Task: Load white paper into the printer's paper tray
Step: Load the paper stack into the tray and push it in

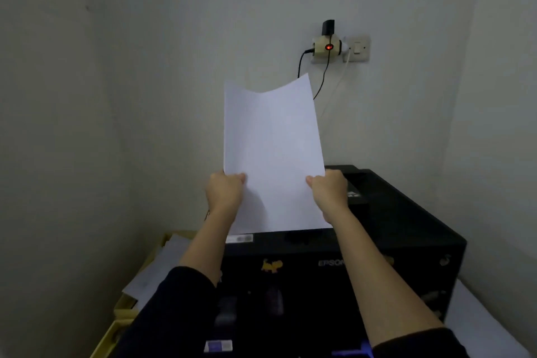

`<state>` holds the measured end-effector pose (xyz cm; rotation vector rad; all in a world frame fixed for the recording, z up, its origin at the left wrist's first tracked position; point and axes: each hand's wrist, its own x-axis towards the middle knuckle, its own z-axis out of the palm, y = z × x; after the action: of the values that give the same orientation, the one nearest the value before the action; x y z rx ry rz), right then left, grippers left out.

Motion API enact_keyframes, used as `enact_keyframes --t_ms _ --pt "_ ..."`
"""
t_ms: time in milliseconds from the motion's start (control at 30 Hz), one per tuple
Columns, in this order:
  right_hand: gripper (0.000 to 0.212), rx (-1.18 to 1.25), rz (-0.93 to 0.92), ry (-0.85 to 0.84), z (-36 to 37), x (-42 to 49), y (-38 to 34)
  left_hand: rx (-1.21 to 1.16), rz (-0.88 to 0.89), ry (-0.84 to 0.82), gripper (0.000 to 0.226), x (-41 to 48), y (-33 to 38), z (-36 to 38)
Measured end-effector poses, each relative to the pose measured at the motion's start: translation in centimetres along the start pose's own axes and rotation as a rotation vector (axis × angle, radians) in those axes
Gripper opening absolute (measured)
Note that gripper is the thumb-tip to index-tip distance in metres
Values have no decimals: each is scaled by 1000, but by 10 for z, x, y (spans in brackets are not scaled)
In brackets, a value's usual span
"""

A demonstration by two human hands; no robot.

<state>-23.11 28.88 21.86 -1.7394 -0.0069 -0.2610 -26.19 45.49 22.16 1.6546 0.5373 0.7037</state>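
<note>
I hold a sheet or thin stack of white paper (273, 148) upright above a black Epson printer (392, 241). My left hand (225, 190) grips its left edge and my right hand (329, 190) grips its right edge, both near the bottom. The top of the paper curls slightly back toward the wall. Its lower edge sits at the printer's rear top, where the paper hides the feed slot.
A wall socket (359, 48) with an adapter (328, 45) showing a red light sits above the printer, with black cables (321, 81) hanging down behind the paper. Loose paper sheets (157, 270) lie on a yellowish surface to the left. Walls close in left and right.
</note>
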Motion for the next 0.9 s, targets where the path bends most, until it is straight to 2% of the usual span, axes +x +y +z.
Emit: enact_keyframes --t_ms 167,267,333,400,633,767,900 --pt "34 20 171 -36 -54 -34 21 35 -61 -62 36 -59 -16 8" --pt "26 15 244 -69 -85 -59 41 96 -146 -72 36 -96 -35 11" --pt "25 15 280 -84 -100 -73 57 201 -131 -77 40 -124 -37 8" --pt "27 17 312 -85 -114 -90 75 130 -222 -107 43 -155 -47 5" --pt "37 77 423 -91 -150 -157 143 -22 -310 -175 33 -228 -116 -6" --pt "39 65 560 -86 -161 -198 178 -38 -400 -211 29 -267 -156 -22" --pt "38 15 624 -94 -169 -234 204 -46 -432 -224 31 -302 -186 -36"
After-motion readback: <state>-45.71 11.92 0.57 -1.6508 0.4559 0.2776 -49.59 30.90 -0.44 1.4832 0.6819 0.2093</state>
